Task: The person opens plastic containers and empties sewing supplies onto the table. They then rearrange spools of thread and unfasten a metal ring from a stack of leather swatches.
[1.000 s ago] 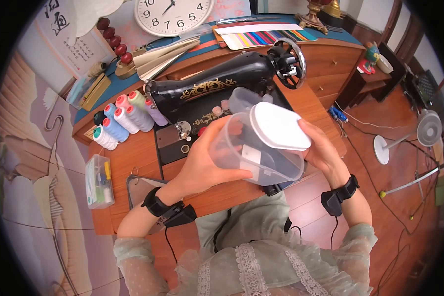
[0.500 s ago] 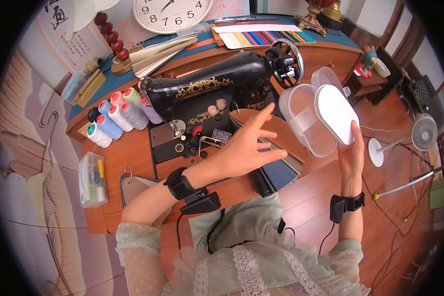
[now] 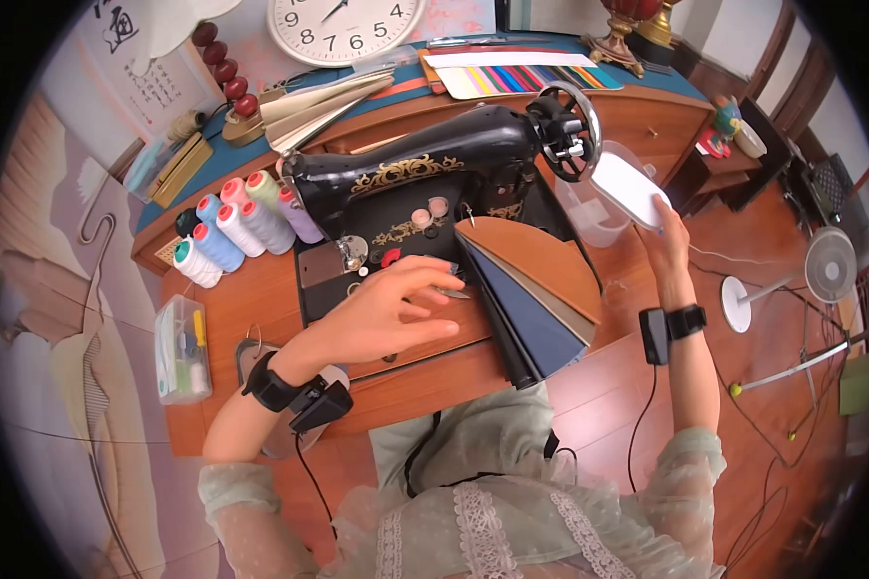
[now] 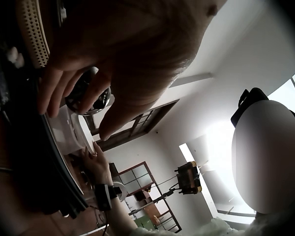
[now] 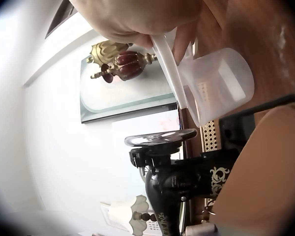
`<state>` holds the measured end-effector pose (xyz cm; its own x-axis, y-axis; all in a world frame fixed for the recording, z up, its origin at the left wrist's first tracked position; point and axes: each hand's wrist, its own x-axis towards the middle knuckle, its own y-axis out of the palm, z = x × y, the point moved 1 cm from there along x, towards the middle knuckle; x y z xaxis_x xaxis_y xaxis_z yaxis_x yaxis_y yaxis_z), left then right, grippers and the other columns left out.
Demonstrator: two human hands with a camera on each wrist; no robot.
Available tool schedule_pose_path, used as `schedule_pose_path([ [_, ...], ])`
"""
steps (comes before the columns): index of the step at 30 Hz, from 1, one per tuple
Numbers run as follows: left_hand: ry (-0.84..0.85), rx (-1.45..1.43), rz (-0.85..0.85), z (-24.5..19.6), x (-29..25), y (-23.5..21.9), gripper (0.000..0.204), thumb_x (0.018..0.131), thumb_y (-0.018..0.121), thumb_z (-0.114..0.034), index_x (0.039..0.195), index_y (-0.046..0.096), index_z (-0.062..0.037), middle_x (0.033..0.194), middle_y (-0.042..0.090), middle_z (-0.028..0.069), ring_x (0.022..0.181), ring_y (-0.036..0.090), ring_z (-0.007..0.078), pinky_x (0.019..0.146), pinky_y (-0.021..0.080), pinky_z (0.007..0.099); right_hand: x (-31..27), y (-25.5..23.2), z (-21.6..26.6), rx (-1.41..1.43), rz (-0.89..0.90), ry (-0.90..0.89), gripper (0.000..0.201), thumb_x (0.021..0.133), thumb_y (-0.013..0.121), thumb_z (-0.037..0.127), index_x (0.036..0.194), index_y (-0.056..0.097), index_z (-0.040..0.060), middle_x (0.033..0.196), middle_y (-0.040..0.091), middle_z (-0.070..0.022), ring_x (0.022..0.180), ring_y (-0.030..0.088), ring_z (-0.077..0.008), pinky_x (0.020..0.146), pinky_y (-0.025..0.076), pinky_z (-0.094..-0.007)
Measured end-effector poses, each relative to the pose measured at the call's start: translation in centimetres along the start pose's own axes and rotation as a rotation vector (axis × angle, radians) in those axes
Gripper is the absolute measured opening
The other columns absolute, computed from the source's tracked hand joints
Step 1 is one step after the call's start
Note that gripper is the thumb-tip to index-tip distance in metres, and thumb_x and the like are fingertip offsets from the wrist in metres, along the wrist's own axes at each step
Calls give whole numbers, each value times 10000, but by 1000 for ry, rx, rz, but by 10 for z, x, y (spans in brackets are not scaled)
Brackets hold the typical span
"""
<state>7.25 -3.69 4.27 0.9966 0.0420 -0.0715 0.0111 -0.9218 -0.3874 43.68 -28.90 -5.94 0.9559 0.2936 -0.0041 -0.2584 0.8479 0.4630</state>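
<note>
My right hand (image 3: 668,249) grips the white lid (image 3: 630,190) of a clear plastic container (image 3: 589,214), right of the sewing machine's handwheel. In the right wrist view the lid (image 5: 169,69) is tilted at the mouth of the container (image 5: 226,81), with fingers curled round its edge. My left hand (image 3: 391,307) hovers over the front of the machine bed, fingers relaxed and spread, holding nothing visible. Small sewing notions lie by its fingertips, partly hidden. Just right of that hand lies a fan of brown, beige and blue swatches (image 3: 541,289).
A black sewing machine (image 3: 415,159) stands across the table. Thread spools (image 3: 246,222) and a clear case (image 3: 182,352) are at the left. A colour card (image 3: 521,75) and a clock (image 3: 346,24) are at the back. A white fan (image 3: 830,261) stands on the floor at right.
Both hands held the container at first; the left hand let go and moved left. My right hand carried container and lid right, then lowered them beside the handwheel, uncovering the swatches.
</note>
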Motion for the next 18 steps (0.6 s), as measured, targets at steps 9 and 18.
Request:
schedule_pose_path([
  [9, -80, -21, -27, 1, -24, -7, 380, 826, 675, -71, 1182, 568, 6, 1324, 416, 98, 1066, 563, 171, 911, 506, 308, 25, 43, -31, -7, -128, 156, 425, 878, 609, 207, 1209, 489, -31, 1177, 561, -131, 1041, 587, -279, 869, 515, -433],
  [18, -68, -73, -42, 0, -22, -8, 363, 824, 671, -51, 1165, 570, 20, 1308, 447, 94, 1042, 568, 162, 892, 513, 301, 35, 32, -23, -399, -57, 175, 456, 819, 679, 326, 1146, 572, 26, 1135, 586, -70, 1050, 552, -217, 886, 405, -452],
])
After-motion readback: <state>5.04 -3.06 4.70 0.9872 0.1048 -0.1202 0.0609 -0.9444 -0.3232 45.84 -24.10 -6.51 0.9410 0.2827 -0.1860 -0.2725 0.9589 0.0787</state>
